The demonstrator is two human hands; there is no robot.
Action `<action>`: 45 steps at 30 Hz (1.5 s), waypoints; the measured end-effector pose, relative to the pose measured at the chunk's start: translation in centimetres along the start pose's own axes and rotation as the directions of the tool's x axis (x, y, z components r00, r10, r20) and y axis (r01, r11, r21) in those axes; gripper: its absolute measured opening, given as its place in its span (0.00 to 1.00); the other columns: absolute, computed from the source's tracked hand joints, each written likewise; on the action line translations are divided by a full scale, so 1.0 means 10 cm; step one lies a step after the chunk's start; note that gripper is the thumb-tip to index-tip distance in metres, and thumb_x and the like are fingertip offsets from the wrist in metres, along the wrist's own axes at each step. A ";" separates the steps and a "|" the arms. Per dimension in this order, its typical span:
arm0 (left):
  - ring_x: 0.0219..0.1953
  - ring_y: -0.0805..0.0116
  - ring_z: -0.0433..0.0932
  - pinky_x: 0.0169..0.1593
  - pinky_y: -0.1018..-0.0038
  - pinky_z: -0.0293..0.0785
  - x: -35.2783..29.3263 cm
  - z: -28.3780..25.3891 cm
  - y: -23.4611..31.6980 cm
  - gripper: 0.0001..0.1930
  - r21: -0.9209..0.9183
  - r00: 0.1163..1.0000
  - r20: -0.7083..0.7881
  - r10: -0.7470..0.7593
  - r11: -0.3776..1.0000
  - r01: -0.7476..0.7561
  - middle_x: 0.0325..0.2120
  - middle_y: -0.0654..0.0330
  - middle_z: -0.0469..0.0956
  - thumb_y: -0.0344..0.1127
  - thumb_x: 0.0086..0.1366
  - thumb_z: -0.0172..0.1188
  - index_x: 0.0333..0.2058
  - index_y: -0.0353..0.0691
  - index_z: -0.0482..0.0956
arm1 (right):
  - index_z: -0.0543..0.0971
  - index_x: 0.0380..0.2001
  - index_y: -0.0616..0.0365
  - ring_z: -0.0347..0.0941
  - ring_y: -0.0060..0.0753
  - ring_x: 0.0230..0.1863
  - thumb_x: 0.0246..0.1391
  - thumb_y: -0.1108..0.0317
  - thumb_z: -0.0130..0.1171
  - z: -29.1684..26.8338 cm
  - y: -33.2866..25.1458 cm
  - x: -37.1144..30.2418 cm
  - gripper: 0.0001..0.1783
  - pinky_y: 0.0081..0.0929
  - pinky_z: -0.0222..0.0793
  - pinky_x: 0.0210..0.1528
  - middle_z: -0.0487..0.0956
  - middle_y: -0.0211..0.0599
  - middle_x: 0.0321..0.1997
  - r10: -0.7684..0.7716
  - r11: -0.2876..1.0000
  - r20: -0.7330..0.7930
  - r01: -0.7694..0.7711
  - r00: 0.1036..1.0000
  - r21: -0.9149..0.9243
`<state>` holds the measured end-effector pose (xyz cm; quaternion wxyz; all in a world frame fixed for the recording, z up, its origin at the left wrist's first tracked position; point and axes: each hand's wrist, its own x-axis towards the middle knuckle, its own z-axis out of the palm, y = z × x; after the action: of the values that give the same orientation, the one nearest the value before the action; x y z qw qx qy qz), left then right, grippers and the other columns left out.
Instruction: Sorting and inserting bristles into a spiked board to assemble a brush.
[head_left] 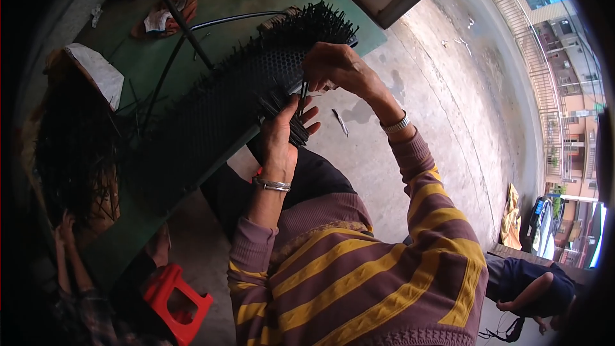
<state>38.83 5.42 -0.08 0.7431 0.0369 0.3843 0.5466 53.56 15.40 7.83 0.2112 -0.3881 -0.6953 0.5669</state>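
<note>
My left hand [280, 138] is closed around a bundle of thin black sticks [298, 133], whose ends poke out on both sides of the palm. Just above it, my right hand [339, 69] is pinched at the far right end of a black board with rows of small holes [256, 70]. A dark stick shows below its fingertips, though the fingers hide most of their grip. Along the board's far edge, many black sticks [314, 22] stand up like bristles. The board slants from upper right to lower left; its lower left part is in shadow.
The board lies on a green table [115, 243] with a thin black metal frame [176, 19]. A box heaped with black sticks [73, 147] is at left, near another person's hands [66, 230]. A red stool [178, 304] stands below; another person [535, 288] is at lower right.
</note>
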 end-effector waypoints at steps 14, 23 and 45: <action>0.44 0.59 0.78 0.48 0.54 0.77 0.14 -0.04 -0.12 0.11 -0.116 0.997 -0.011 -0.080 0.990 0.078 0.40 0.54 0.78 0.39 0.66 0.58 0.44 0.43 0.74 | 0.73 0.33 0.63 0.79 0.29 0.26 0.59 0.76 0.51 -0.09 0.33 0.46 0.02 0.24 0.71 0.28 0.78 0.38 0.26 -0.573 0.806 -0.513 0.328 0.639 -0.492; 0.40 0.63 0.79 0.44 0.58 0.79 0.10 0.03 -0.09 0.13 -0.147 0.997 -0.052 -0.062 0.988 0.054 0.36 0.56 0.78 0.36 0.65 0.59 0.45 0.39 0.74 | 0.75 0.35 0.62 0.78 0.26 0.26 0.60 0.74 0.52 -0.12 0.32 0.43 0.04 0.22 0.72 0.29 0.80 0.37 0.26 -0.505 0.846 -0.515 0.278 0.693 -0.456; 0.30 0.70 0.74 0.38 0.61 0.80 0.12 0.03 -0.10 0.07 -0.123 0.991 -0.114 -0.067 0.991 0.052 0.29 0.59 0.76 0.35 0.65 0.59 0.39 0.40 0.77 | 0.76 0.37 0.63 0.81 0.27 0.31 0.60 0.74 0.52 -0.29 0.18 0.44 0.06 0.21 0.73 0.32 0.81 0.38 0.27 -0.504 0.767 -0.303 0.257 0.809 -0.588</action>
<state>39.88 6.13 -0.97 0.7359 -0.0518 0.3950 0.5475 53.51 20.71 6.24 0.3645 -0.3952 -0.8199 0.1965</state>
